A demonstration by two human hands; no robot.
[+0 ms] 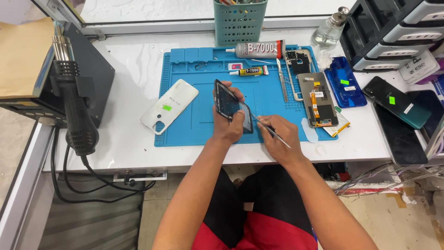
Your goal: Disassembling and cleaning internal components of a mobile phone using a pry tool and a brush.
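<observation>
Before us is a white desk (129, 139) with a blue mat (268, 92) near its front edge. Our left hand (227, 126) clasps a dark phone frame (227, 103), tilted above the mat's front. Our right hand (277, 136) pinches tweezers (270, 130), tip at the frame. A white back cover (169, 106) lies left.

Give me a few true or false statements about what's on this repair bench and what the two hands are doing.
1. The left hand holds a dark phone frame tilted above the blue mat. True.
2. The right hand holds a screwdriver. False: it holds thin metal tweezers pointed at the frame.
3. A white phone back cover lies at the mat's left edge. True.
4. The hot air gun lies on the mat. False: it hangs on its station at the far left.
5. The large glue tube lies near the green basket. True.
</observation>
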